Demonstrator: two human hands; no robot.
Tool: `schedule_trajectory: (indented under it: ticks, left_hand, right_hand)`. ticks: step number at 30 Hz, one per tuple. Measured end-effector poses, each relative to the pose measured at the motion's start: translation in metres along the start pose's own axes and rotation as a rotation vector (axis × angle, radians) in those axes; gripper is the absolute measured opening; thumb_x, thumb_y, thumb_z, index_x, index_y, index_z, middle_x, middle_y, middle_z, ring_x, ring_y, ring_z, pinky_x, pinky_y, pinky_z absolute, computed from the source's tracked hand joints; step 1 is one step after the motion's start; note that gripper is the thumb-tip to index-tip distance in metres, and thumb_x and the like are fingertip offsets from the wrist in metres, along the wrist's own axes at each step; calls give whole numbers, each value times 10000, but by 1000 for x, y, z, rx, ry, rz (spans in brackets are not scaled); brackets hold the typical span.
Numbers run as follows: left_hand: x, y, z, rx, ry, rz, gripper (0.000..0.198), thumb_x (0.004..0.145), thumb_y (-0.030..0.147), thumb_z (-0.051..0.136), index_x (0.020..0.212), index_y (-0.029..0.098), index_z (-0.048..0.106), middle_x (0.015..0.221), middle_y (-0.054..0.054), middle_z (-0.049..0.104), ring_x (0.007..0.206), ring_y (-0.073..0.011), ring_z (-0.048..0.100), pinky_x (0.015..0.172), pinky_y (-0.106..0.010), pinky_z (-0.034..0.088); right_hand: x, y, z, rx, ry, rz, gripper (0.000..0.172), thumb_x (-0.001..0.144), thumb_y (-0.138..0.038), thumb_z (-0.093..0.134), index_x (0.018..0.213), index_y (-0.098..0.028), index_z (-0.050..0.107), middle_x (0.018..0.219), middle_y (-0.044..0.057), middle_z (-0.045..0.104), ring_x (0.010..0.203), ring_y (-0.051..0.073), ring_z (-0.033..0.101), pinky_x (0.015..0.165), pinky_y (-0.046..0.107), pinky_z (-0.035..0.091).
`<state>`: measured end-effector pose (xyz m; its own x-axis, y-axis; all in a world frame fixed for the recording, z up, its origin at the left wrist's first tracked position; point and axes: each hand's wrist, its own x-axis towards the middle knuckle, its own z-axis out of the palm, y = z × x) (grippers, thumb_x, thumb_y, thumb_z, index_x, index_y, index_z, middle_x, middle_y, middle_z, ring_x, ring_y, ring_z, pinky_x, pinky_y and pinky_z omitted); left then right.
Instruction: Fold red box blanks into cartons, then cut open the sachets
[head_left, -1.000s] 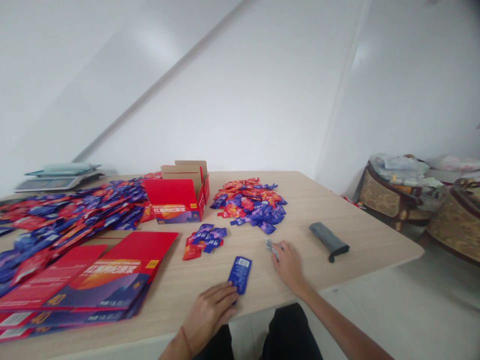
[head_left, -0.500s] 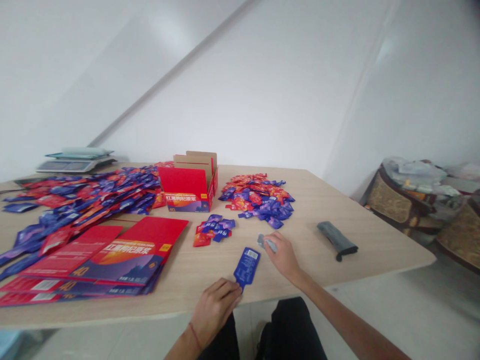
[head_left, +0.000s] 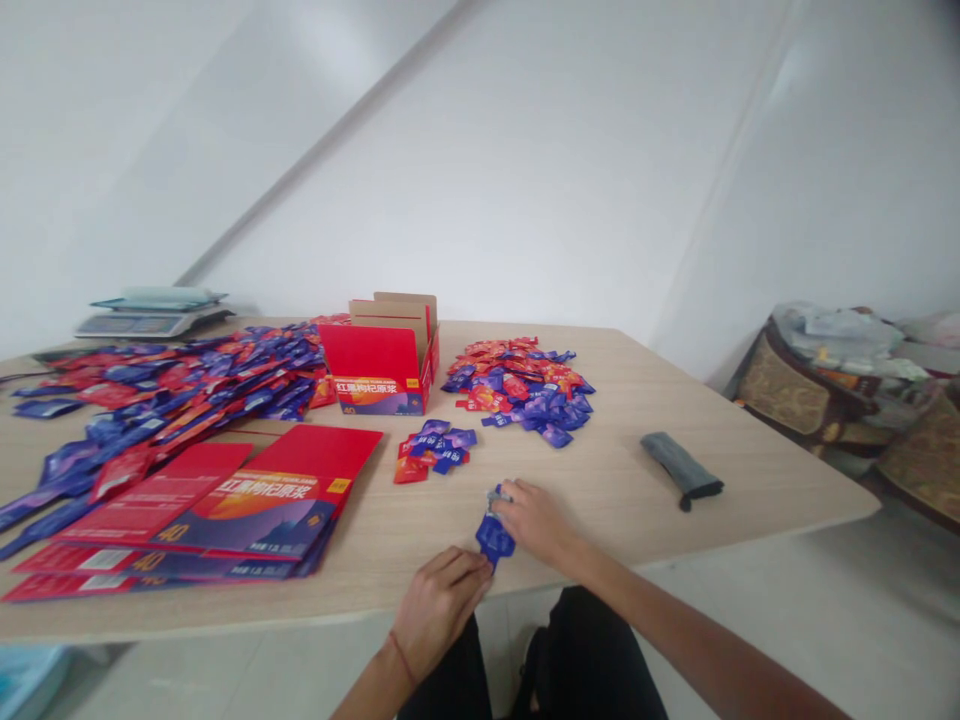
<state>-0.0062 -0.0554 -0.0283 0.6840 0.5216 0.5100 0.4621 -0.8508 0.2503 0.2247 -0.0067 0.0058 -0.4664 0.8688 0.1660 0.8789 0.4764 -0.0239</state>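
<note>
A blue sachet (head_left: 495, 541) lies near the table's front edge with its narrow neck toward me. My left hand (head_left: 441, 602) pinches that neck between thumb and fingers. My right hand (head_left: 534, 518) is closed on a crumpled grey cloth (head_left: 495, 496), pressed on the far end of the sachet and hiding part of it. Just beyond, a small group of red and blue sachets (head_left: 435, 449) lies on the table. Farther back is a larger heap of red and purple sachets (head_left: 525, 390).
An upright open red carton (head_left: 375, 365) stands behind. Flattened cartons (head_left: 262, 495) are stacked at left, beside a big sachet pile (head_left: 217, 375) and a scale (head_left: 150, 318). A grey pouch (head_left: 681, 468) lies right on the wooden table (head_left: 615, 400). Chairs (head_left: 795, 385) holding bags stand farther right.
My right hand has moved left with the grey cloth, from the bare table onto the sachet. My left hand still pinches the neck. The view has shifted slightly.
</note>
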Motion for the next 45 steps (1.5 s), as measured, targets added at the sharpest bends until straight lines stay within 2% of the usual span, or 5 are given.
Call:
schedule_trajectory:
  ticks: [7,16,30,35,45]
  left_hand:
    - [-1,-1,1,0,7,5,255,1092,207,513,1192,231,747,1129,-49,785,1008,-215,719,909,-369,646]
    - [-2,-3,6,11,50,13,268,1101,220,494,1051,219,757,1009,-51,765,924,-198,698,827,-324,620]
    - [-3,-4,8,-17,90,42,235,1081,193,539,1202,221,739,1093,-46,775,985,-202,704,885,-338,629]
    - [-1,-5,8,-13,117,41,238,1082,201,539,1207,239,738,1081,-38,777,960,-200,703,867,-335,625]
    - [-6,7,5,229,83,126,168,1065,257,569,974,203,699,902,-41,748,829,-239,710,718,-356,588]
  right_hand:
    - [9,20,-8,128,86,82,236,1012,-200,571,1144,-242,762,1114,56,688,1040,188,638,923,286,485]
    - [-7,-25,7,66,-19,-258,135,1000,-259,624,1069,-213,731,1115,71,687,1040,215,608,902,323,480]
    - [18,34,7,76,12,60,174,991,-212,617,1096,-229,754,1123,72,676,1074,222,628,922,314,472]
    - [22,53,17,206,128,227,211,991,-195,593,1101,-231,770,1079,65,712,1006,201,667,918,304,489]
    - [4,70,-7,562,720,347,214,961,-277,587,1010,-216,786,1034,79,759,962,239,716,910,373,536]
